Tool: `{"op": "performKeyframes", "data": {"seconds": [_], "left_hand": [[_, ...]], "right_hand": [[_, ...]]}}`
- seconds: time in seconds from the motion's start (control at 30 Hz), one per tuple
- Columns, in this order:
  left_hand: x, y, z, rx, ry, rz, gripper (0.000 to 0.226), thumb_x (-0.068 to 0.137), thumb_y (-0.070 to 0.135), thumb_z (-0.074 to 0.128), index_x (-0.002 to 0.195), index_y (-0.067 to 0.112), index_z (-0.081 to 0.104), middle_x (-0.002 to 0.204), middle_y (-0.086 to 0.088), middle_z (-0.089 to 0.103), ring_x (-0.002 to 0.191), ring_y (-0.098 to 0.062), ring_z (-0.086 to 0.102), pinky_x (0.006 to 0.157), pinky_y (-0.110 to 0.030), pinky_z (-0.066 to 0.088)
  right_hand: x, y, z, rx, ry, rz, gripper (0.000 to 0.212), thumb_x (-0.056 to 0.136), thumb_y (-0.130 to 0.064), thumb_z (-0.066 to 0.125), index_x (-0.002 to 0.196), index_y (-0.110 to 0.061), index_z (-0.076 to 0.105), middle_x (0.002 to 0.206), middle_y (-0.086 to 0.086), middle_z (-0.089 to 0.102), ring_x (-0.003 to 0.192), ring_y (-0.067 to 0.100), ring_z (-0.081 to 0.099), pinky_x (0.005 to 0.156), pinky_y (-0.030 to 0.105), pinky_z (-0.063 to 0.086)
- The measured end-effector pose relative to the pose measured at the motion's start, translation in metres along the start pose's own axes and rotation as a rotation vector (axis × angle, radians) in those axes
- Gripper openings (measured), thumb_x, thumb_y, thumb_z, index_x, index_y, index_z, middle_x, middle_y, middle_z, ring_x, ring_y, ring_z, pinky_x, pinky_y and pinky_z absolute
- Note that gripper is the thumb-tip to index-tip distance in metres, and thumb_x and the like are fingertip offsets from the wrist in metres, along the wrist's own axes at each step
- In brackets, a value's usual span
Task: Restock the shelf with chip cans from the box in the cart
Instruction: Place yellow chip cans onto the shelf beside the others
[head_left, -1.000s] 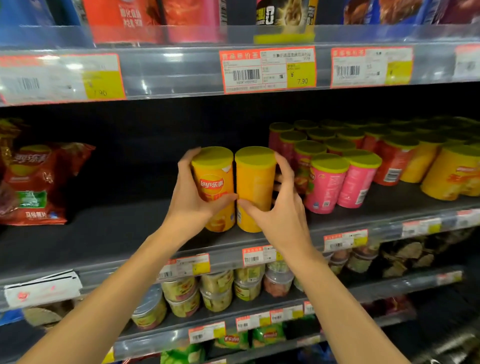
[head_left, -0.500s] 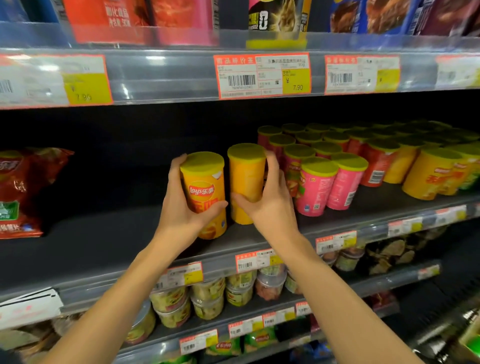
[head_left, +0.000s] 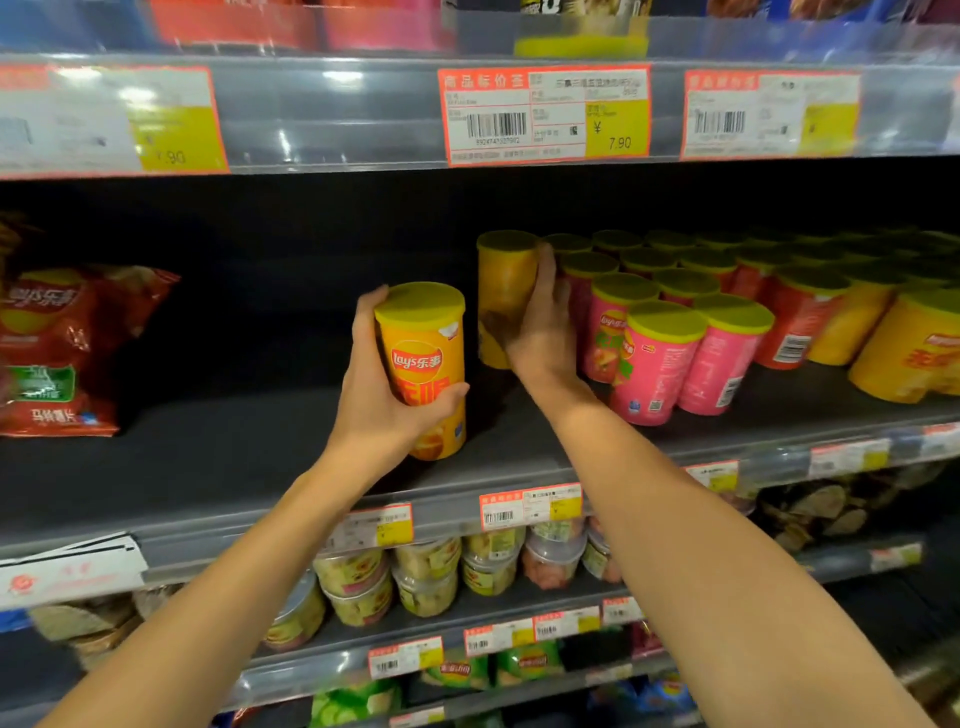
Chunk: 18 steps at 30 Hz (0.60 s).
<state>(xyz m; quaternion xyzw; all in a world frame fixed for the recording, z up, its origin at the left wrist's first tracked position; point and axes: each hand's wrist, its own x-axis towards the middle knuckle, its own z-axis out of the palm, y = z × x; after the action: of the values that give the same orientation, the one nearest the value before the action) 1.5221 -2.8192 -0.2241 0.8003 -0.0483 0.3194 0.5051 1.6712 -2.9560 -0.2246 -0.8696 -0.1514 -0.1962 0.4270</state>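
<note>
Dark store shelving fills the view, with grey front rails (head_left: 322, 519) carrying orange-and-yellow price tags (head_left: 545, 114). Ceiling light glints on the clear upper rail (head_left: 332, 109). A red chip bag (head_left: 57, 348) stands at left; plastic tubs (head_left: 426, 571) crowd the tier below.

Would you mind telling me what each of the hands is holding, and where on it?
Left hand grips the front yellow can round its side wall; right hand holds the rear yellow can by its side.

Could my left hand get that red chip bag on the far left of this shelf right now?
Probably not yet: the left hand grips a yellow can. The shelf toward the red bag looks unobstructed.
</note>
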Motion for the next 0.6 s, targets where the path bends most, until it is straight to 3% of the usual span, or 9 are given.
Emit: {"op": "performKeyframes", "data": {"seconds": [0.23, 0.37, 0.6], "left_hand": [[0.001, 0.002, 0.0, 0.016, -0.009, -0.005, 0.1, 0.066, 0.029, 0.087, 0.134, 0.058, 0.018, 0.132, 0.002, 0.053, 0.115, -0.013, 0.06, 0.095, -0.044, 0.053], [0.001, 0.0, 0.001, 0.015, -0.015, -0.012, 0.102, 0.067, 0.029, 0.086, 0.139, 0.05, 0.017, 0.132, 0.001, 0.053, 0.116, -0.015, 0.06, 0.095, -0.044, 0.054], [0.002, -0.003, 0.001, 0.018, -0.02, -0.011, 0.104, 0.069, 0.019, 0.088, 0.14, 0.046, 0.017, 0.13, 0.006, 0.052, 0.115, -0.011, 0.06, 0.095, -0.034, 0.053]], "right_hand": [[0.021, -0.002, 0.015, -0.057, 0.034, 0.075, 0.097, 0.087, -0.035, 0.071, 0.158, -0.029, 0.006, 0.139, 0.016, 0.036, 0.12, 0.04, 0.05, 0.084, 0.043, 0.047], [0.026, -0.003, 0.021, -0.086, 0.053, 0.079, 0.096, 0.089, -0.032, 0.068, 0.158, -0.028, 0.002, 0.137, 0.017, 0.035, 0.116, 0.041, 0.052, 0.082, 0.046, 0.048], [0.035, -0.001, 0.033, -0.069, 0.126, 0.048, 0.097, 0.089, -0.023, 0.07, 0.159, -0.024, 0.003, 0.132, 0.019, 0.037, 0.111, 0.041, 0.053, 0.075, 0.043, 0.049]]}}
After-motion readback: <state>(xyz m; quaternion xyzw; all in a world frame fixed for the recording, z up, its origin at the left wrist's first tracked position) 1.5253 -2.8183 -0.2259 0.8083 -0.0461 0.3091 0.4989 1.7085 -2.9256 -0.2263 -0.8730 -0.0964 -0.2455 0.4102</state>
